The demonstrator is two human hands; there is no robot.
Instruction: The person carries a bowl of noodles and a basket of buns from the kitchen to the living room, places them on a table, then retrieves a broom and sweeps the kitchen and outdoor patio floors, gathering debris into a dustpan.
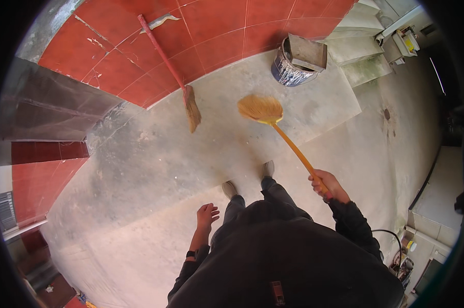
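Note:
My right hand (pixel 329 186) is closed round the orange handle of a broom (pixel 299 154), near the handle's end. The broom's fan of straw-coloured bristles (pixel 260 108) points away from me, over the concrete floor ahead of my feet. Whether the bristles touch the floor, I cannot tell. At my left side hangs my left hand (pixel 207 214), empty, its fingers loosely bent and a little apart. A second broom (pixel 162 54) with a red handle leans on the red tiled wall, its worn brown bristles down on the floor.
A paint-splashed bucket (pixel 293 69) with a grey rectangular pan (pixel 309 50) in its top stands by the red tiled wall (pixel 216 36). Pale steps (pixel 362 56) rise at the far right. My shoes (pixel 229 189) are on the concrete floor (pixel 155 169), which has a seam across it.

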